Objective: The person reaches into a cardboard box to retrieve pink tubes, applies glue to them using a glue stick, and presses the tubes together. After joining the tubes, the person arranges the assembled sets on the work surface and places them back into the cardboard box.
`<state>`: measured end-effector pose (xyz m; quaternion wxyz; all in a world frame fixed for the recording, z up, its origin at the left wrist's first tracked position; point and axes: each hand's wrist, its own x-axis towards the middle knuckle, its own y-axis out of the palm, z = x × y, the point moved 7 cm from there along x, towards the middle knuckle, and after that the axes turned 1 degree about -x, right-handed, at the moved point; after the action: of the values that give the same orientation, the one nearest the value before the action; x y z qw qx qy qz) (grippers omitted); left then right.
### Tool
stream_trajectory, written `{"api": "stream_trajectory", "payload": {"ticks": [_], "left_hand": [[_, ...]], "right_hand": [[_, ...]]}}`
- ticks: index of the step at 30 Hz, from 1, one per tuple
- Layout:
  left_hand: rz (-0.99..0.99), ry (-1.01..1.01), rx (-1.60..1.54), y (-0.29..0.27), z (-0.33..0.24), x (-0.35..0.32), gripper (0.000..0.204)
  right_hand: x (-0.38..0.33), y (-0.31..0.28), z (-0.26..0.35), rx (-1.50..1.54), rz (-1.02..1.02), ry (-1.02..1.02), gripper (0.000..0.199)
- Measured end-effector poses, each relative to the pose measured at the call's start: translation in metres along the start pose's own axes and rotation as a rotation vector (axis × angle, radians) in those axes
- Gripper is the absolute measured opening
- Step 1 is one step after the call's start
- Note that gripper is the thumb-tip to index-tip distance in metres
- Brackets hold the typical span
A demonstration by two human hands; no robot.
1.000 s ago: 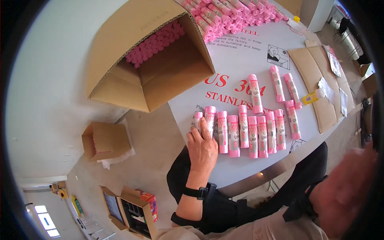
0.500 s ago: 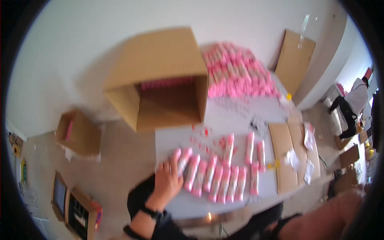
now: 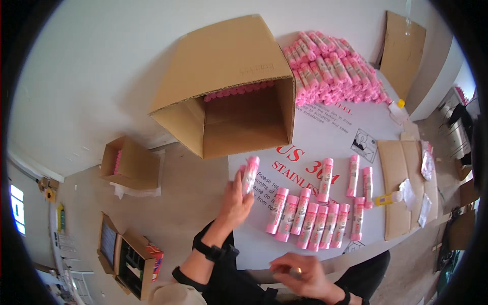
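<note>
My left hand (image 3: 235,200) is raised over the near left corner of the white table (image 3: 335,137) and grips a pink tube (image 3: 249,174), held nearly upright. Just right of it lies a row of several pink tubes (image 3: 310,219) side by side on the table. My right hand (image 3: 301,272) hovers low at the table's near edge, blurred, fingers partly curled; I cannot tell whether it holds anything. An open cardboard box (image 3: 229,91) lies on its side beyond my left hand, with pink tubes stacked inside at the back.
A large heap of pink tubes (image 3: 335,68) covers the far end of the table. Flattened cardboard (image 3: 401,188) with plastic wrappers and a small yellow-capped bottle (image 3: 392,197) lies at the right. Smaller open boxes (image 3: 127,162) stand on the floor to the left.
My left hand has lifted a pink tube off the left end of the row and raised it. My right hand has come into view at the near edge. The view has shifted.
</note>
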<state>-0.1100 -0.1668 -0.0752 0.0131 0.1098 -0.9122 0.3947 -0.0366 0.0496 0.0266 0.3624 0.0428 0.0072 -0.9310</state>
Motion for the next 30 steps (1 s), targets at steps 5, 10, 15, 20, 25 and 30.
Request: {"api": "stream_trajectory", "payload": {"ticks": [5, 10, 15, 20, 25, 30], "left_hand": [[-0.075, -0.003, -0.006, -0.031, -0.013, 0.135, 0.058], [-0.529, 0.748, 1.035, -0.079, -0.032, 0.293, 0.032], [-0.523, 0.781, 0.944, -0.041, -0.049, 0.337, 0.03], [-0.506, 0.801, 0.907, -0.044, -0.052, 0.31, 0.029], [-0.507, 0.821, 0.843, -0.053, -0.055, 0.281, 0.027], [-0.48, 0.821, 0.738, -0.049, -0.064, 0.283, 0.026]], "right_hand": [[0.003, 0.048, -0.089, -0.501, 0.221, -0.526, 0.023], [0.015, 0.053, -0.097, -0.373, 0.315, -0.44, 0.014], [0.023, 0.026, -0.091, -0.292, 0.128, -0.426, 0.017], [0.023, 0.032, -0.104, -0.227, 0.197, -0.367, 0.023], [0.023, 0.032, -0.11, -0.255, 0.195, -0.342, 0.025], [0.02, 0.035, -0.108, -0.288, 0.165, -0.401, 0.024]]}}
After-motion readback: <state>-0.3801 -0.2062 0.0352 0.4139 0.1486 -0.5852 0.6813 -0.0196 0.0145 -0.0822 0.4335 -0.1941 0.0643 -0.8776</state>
